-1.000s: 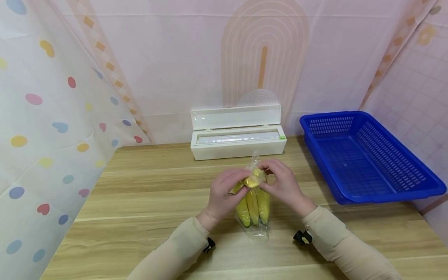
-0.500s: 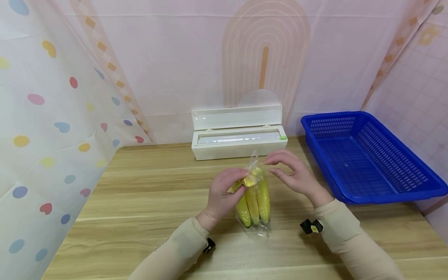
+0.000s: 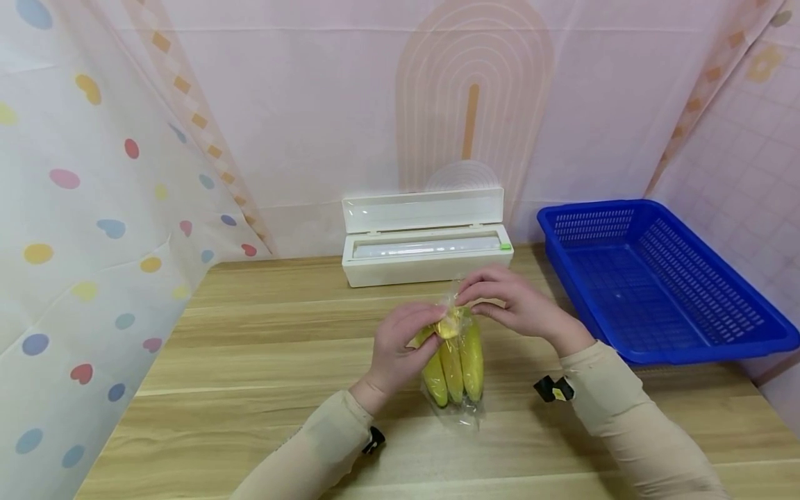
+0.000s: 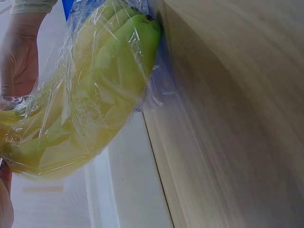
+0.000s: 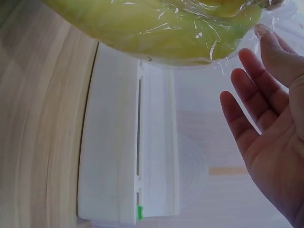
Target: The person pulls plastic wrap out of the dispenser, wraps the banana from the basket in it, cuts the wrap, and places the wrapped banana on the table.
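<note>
A bunch of bananas (image 3: 471, 364) in clear plastic wrap hangs stems up over the table, its lower tips close to the wood. My left hand (image 3: 400, 344) pinches the wrapped stem end between thumb and fingers. My right hand (image 3: 512, 305) is at the other side of the stems, its thumb and forefinger on the loose plastic wrap (image 3: 455, 297) there. In the right wrist view, the other fingers (image 5: 254, 97) of that hand are spread and slightly bent. The wrapped bananas (image 4: 95, 90) fill much of the left wrist view, stems at the left edge.
Behind the hands, a white wrap dispenser box (image 3: 428, 269) stands with its lid (image 3: 425, 210) raised and a film roll (image 3: 431, 246) inside. A blue plastic basket (image 3: 625, 351) is at the right. Patterned cloth (image 3: 300, 104) hangs around the wooden table (image 3: 250, 375).
My right hand let go of the wrap by the stems, drew back to the right, then came back to the wrap. My left hand kept its hold on the stem end.
</note>
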`<state>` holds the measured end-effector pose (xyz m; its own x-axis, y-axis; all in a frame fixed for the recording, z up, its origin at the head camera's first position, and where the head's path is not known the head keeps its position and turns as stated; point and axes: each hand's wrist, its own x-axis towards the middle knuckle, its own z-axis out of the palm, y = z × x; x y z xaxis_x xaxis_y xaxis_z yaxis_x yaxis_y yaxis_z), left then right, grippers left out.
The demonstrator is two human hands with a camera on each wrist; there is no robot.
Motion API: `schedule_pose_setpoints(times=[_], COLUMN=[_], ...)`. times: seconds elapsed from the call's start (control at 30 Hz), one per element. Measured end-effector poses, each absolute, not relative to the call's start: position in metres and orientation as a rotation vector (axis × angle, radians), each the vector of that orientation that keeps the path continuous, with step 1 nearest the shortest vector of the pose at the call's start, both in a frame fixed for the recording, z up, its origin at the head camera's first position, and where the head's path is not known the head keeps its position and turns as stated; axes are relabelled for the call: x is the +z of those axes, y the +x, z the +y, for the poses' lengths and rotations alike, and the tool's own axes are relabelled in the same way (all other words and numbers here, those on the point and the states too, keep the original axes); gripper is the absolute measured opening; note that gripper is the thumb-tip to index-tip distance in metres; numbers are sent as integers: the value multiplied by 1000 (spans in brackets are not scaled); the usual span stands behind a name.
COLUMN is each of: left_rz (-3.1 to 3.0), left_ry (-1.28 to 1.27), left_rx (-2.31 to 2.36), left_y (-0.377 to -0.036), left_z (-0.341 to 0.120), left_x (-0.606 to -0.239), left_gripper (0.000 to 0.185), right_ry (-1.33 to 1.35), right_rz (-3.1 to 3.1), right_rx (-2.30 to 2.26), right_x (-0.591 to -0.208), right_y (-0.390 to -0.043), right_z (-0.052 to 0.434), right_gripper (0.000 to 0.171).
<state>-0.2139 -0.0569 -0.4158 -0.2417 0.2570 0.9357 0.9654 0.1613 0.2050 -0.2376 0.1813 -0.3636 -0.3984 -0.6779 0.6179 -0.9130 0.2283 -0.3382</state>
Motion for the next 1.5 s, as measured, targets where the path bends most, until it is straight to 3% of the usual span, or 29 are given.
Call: schedule_pose_setpoints(times=[0.27,0.47,0.7,1.1,1.5], left_rz=[-1639,-1658,-1648,-1649,-1714], left_ry=[-1204,-1211,-1279,-1253,-1267], left_rx=[-1122,-1122,-1123,-1009,-1021], left_y=[-214,-213,-214,-214,-214], left_z=[-56,-57,-56,-50,-54], left_x=[-415,-414,-411,-407,-415], left_gripper=[21,23,25,16,22], right_ry=[1421,1311,1197,1286,1296], right_rz=[-2166,-2096,-2208,-2289,-2081], right_rx=[1063,1173,1355,1582,1460], right_x=[-362,-367,-373,-378,-364], right_y=[-237,-235,-231,-232,-223], right_z=[179,183,173,164,173], right_gripper=[28,15,22,7,10])
